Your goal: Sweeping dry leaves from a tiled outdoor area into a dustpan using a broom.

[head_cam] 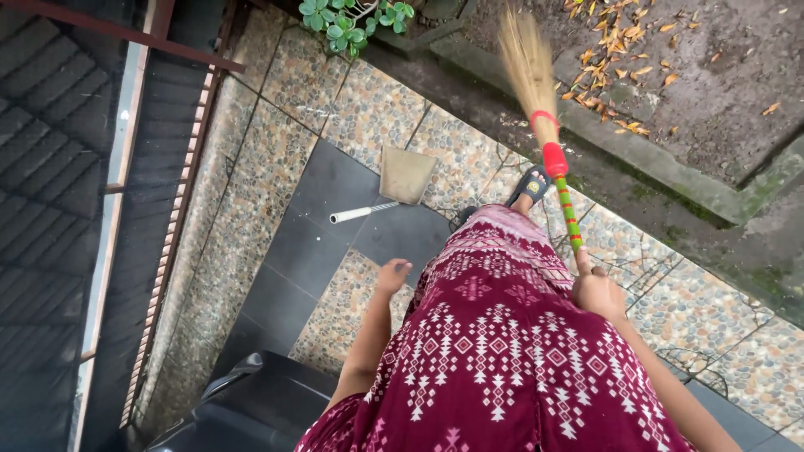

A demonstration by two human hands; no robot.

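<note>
Pebble-patterned floor tiles [268, 159] lie at left, dark slabs beside them. On a dark slab rests a dustpan [394, 186], white handle pointing left. Left hand [392, 274] hangs loosely curled, holding nothing, just beside the maroon patterned skirt [494, 351]. Right hand [596, 291] grips the broom [548, 142], bristles reaching the concrete curb [636, 159].
</note>
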